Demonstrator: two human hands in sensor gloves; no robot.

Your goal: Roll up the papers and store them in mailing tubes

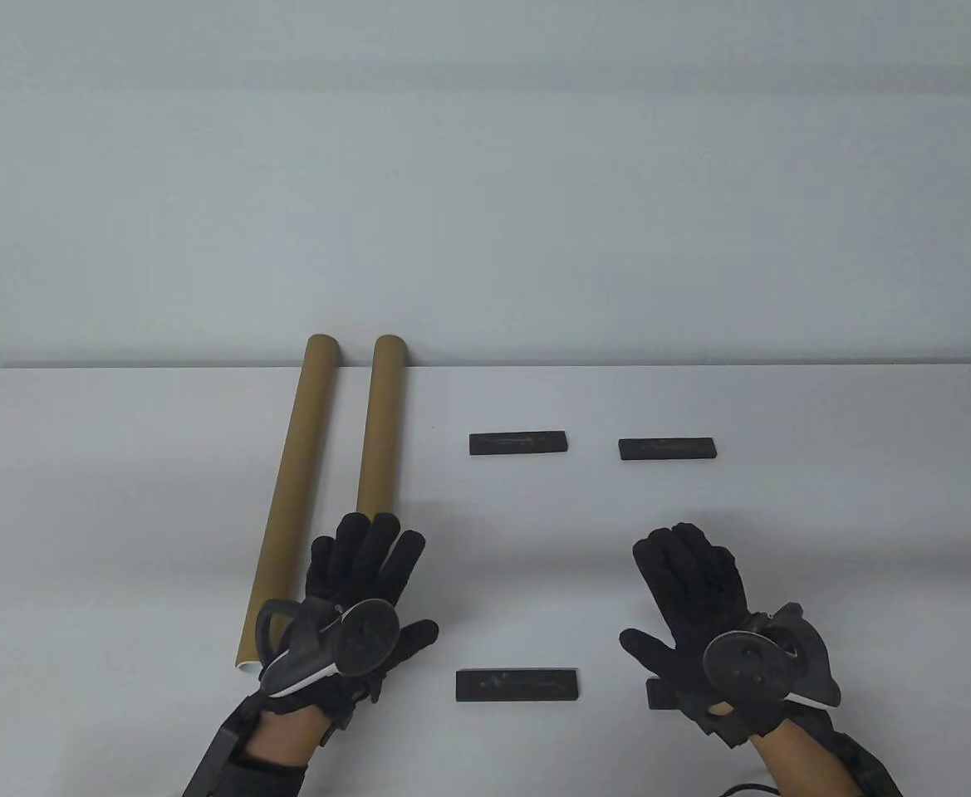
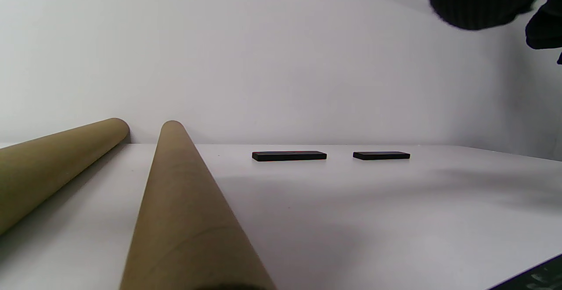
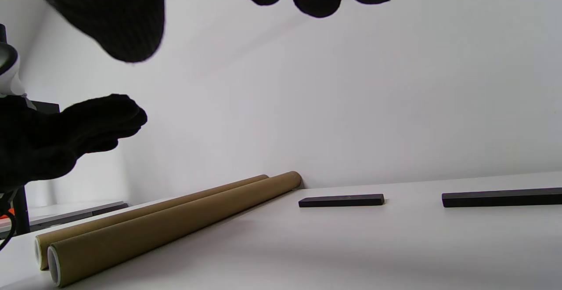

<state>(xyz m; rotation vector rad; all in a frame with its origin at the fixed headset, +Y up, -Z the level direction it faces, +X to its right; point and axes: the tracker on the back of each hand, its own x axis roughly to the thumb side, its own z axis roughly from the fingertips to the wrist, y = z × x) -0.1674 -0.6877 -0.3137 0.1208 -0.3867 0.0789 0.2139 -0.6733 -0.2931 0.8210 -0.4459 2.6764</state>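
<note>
The two tubes at ten o'clock look stiff, light and roll-prone, best gripped mid-length; any paper under the four weights is indistinguishable from the table; left hand and right hand hover flat-fingered, holding nothing.

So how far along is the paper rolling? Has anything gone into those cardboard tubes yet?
Nothing looks done yet. Both tubes, the left tube and the right tube, lie on the table, and no rolled paper shows. Four black bars, such as this bar, mark out a rectangle. The left hand and right hand hover open, holding nothing. Rolling and storing all remain.
</note>
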